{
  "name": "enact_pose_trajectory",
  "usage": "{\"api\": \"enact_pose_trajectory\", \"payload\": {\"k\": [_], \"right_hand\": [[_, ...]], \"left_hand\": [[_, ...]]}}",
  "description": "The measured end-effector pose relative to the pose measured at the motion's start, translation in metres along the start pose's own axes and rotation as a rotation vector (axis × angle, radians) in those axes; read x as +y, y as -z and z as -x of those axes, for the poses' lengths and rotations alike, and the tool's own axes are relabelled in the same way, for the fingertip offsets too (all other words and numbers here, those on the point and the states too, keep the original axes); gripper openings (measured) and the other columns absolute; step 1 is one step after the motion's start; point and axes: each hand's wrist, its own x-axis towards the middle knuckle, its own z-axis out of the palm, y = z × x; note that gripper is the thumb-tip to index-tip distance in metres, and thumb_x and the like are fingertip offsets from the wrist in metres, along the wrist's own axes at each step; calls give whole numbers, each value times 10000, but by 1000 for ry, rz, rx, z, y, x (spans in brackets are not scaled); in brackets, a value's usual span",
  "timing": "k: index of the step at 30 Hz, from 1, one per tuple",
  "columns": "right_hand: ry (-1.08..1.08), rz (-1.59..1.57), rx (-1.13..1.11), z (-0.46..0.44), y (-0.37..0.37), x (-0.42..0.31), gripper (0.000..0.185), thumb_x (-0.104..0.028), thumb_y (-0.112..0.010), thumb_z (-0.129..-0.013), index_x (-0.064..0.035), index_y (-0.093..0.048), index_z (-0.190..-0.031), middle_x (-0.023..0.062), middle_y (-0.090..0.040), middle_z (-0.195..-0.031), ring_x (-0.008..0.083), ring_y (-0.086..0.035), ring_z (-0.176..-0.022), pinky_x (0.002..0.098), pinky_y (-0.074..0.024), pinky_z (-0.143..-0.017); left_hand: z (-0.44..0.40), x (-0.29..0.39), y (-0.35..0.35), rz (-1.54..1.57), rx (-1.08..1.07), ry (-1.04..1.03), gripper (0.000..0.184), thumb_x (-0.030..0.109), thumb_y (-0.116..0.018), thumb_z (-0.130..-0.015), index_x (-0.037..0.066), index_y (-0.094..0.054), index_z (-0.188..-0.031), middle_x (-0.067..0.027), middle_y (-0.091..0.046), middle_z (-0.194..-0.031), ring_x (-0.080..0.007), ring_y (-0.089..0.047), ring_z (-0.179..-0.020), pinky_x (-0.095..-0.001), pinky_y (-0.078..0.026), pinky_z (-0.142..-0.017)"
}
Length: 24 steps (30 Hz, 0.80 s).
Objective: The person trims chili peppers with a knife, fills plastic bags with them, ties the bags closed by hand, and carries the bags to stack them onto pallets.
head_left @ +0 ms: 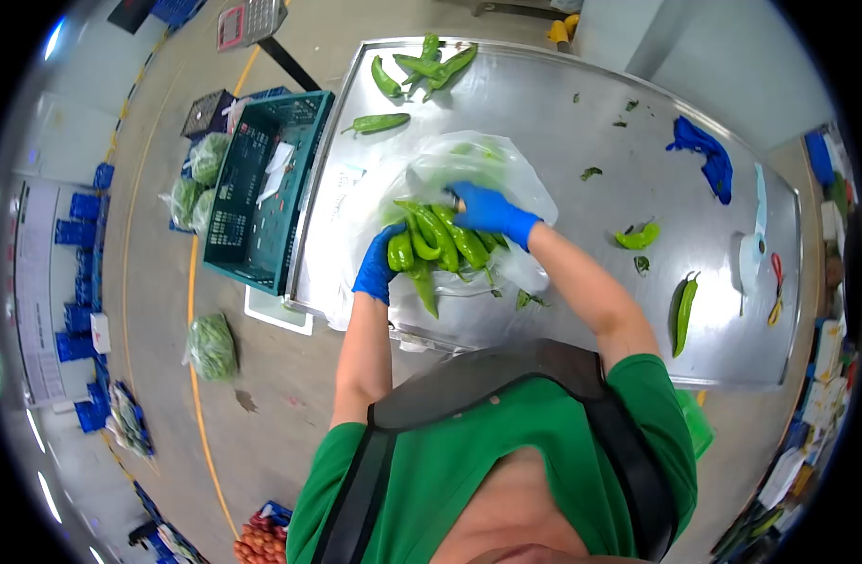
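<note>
Long green peppers (438,237) lie in a pile on a clear plastic bag (530,179) on the steel table (544,103). My left hand (379,261), in a blue glove, curls round the left side of the pile and grips peppers there. My right hand (492,212), also gloved in blue, is closed at the pile's upper right, against the bag. A small dark thing shows at its fingertips, too blurred to name. More green shows blurred through the bag beyond my hands.
Loose peppers (431,68) lie at the table's far left corner. To the right are a curved pepper (638,236), a long pepper (685,315), a blue cloth (704,155) and scissors (777,287). A green crate (266,188) stands against the left edge, near a scale (252,21).
</note>
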Motion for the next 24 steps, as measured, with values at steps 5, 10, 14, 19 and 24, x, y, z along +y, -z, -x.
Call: {"api": "enact_pose_trajectory", "payload": {"k": [5, 10, 14, 19, 24], "right_hand": [[-86, -179, 363, -18, 41, 25, 497, -149, -673, -668, -50, -500, -1123, 108, -580, -850, 202, -584, -737, 308, -479, -635], [-143, -611, 146, 36, 14, -25, 375, -142, -713, -657, 6, -571, -971, 79, -586, -707, 139, -550, -590, 270, -463, -541], [-88, -808, 282, 49, -25, -5, 258, -116, -687, -690, 9, -593, -895, 49, -572, -680, 109, -538, -575, 241, -441, -516], [-147, -844, 569, 89, 20, 4, 188, -80, -606, -751, -23, -594, -930, 36, -582, -707, 88, -546, -564, 226, -440, -503], [20, -954, 413, 176, 29, -3, 278, -33, -570, -739, -13, -576, -1017, 35, -566, -748, 79, -515, -537, 210, -415, -463]], "left_hand": [[72, 6, -15, -289, -112, 56, 488, 115, -592, -714, 1, -477, -1174, -105, -593, -983, -223, -595, -860, -309, -484, -764], [95, 4, -58, -600, -210, -129, 593, 104, -599, -649, -4, -454, -1214, -94, -562, -1075, -193, -546, -956, -288, -435, -851], [62, 2, -87, -532, -151, -204, 583, 51, -623, -641, -14, -464, -1198, -88, -573, -1047, -174, -556, -932, -288, -444, -831], [57, -4, -141, -1951, 789, -1165, 541, 245, -720, -671, -12, -508, -1097, -175, -584, -952, -273, -576, -838, -353, -461, -720], [101, -97, -134, -1683, 110, -380, 634, 424, -747, -621, 24, -462, -1021, -146, -573, -877, -313, -570, -748, -402, -446, -644]]}}
